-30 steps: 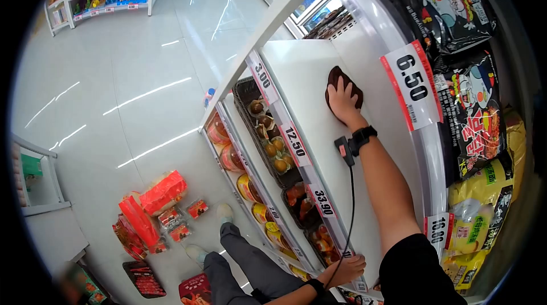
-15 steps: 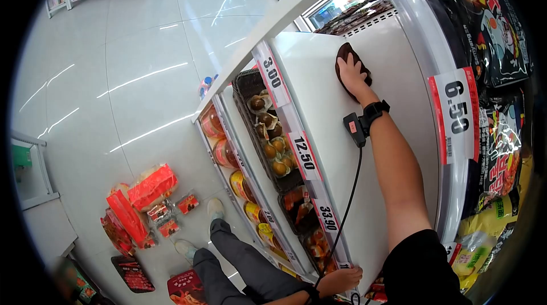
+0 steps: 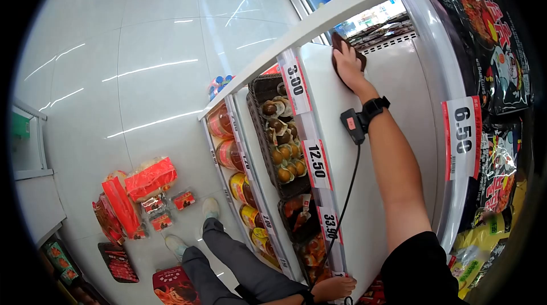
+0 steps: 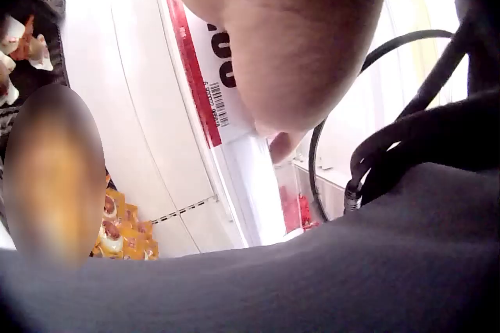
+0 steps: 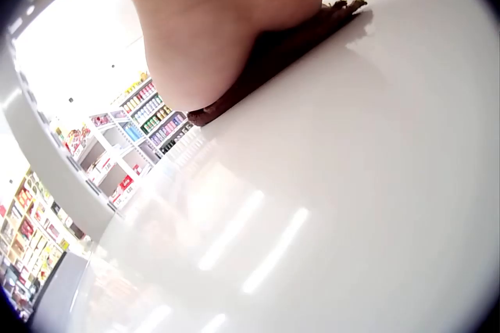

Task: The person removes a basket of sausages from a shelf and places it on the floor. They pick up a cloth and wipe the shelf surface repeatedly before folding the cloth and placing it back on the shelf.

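In the head view the right hand (image 3: 350, 67) presses a dark brown cloth (image 3: 340, 43) against the white shelf board (image 3: 364, 191), near its far end. Its fingers are spread over the cloth. The right wrist view shows the palm (image 5: 226, 28) on the folded cloth (image 5: 273, 60), which lies flat on the glossy surface. At the near end, the left hand (image 3: 335, 289) has its fingers curled over the shelf's front edge, by a price strip. In the left wrist view that hand (image 4: 297, 44) covers part of a price tag (image 4: 205, 75).
Below the board are trays of packed eggs (image 3: 279, 134) and jars (image 3: 229, 155). Noodle packs (image 3: 493, 48) fill the shelf at the right. Red packages (image 3: 151, 178) and a black tray (image 3: 118, 262) lie on the floor beside the person's feet. A cable hangs from the right wrist.
The right hand and cloth have moved across the board to its far front corner. The left hand stays at the front edge. The head view has shifted.
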`<state>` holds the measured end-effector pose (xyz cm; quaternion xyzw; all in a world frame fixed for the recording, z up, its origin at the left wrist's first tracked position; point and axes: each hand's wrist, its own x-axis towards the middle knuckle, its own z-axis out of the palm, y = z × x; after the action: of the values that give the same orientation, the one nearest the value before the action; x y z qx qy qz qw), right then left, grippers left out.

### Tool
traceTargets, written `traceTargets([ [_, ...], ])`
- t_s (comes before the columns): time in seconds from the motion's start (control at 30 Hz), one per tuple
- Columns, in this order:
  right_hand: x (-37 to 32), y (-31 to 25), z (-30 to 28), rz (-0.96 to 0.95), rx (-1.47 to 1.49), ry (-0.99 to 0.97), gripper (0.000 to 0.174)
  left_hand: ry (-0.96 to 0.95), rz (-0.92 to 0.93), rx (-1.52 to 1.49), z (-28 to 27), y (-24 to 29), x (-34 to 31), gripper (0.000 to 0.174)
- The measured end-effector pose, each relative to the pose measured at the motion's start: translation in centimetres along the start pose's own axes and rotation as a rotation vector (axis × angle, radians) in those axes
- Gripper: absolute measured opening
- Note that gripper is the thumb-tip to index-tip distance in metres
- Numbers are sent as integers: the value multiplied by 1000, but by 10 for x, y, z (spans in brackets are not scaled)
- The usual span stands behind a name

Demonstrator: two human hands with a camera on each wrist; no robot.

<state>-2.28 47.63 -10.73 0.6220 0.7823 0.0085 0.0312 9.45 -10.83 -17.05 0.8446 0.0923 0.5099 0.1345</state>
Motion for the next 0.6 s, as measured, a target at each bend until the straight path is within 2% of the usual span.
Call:
traceTargets([
  [0.03, 7, -3, 8, -111, -49, 43, 57, 9, 0, -29, -3, -1, 0, 7],
  [0.1, -36, -75, -30, -57, -38, -24, 51, -9, 0, 7, -10, -1, 0, 7],
  [0.17, 2, -62, 0, -259, -36, -15, 48, -32, -4, 44, -14, -1, -1, 7],
  [0.23, -29, -101, -22, -268, 26, -19, 46, -85, -19, 124, -16, 0, -1, 6],
  [0.3, -55, -129, -42, -141, 75, -92, 45, -84, -42, 115, -29, -1, 0, 6],
  [0.33, -55, -126, -36, -173, 92, -34, 44, -78, -61, 105, -33, -1, -1, 7],
  [0.43, -73, -125, -42, -277, 107, -57, 47, -130, -48, 81, -31, 0, -1, 8],
  [0.47, -77, -122, -39, -273, 108, -54, 47, -134, -44, 79, -29, 1, -1, 8],
  [0.53, -86, -119, -31, -202, 188, 55, 52, -65, -120, -118, -33, -1, 1, 6],
  [0.6, -102, -114, -33, -138, 157, -8, 62, -35, -104, -143, -34, -1, 1, 5],
])
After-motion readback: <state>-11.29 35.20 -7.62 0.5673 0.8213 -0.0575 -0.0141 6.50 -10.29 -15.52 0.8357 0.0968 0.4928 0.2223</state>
